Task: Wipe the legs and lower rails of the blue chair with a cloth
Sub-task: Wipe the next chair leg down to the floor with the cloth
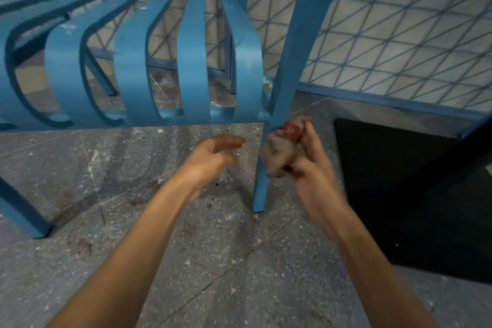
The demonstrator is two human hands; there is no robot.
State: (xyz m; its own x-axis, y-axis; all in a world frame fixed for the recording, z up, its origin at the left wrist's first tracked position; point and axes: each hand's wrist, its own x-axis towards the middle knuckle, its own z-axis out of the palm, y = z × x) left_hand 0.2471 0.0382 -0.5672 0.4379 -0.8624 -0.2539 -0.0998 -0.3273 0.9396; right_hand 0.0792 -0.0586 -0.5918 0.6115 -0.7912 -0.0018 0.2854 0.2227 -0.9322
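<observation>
Right hand (300, 160) clamps crumpled red-patched cloth (290, 131) against flat, straight blue-painted chair leg (261, 190), left hand (213, 154) loose-fingered and empty just beside it, over speckled grey stone floor (186, 247).

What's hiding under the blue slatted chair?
Grey speckled stone floor shows through the gaps between the chair's wide blue curved slats, with a thin blue back leg standing on it. The slats cover the rest, so I cannot see what lies there.
</observation>
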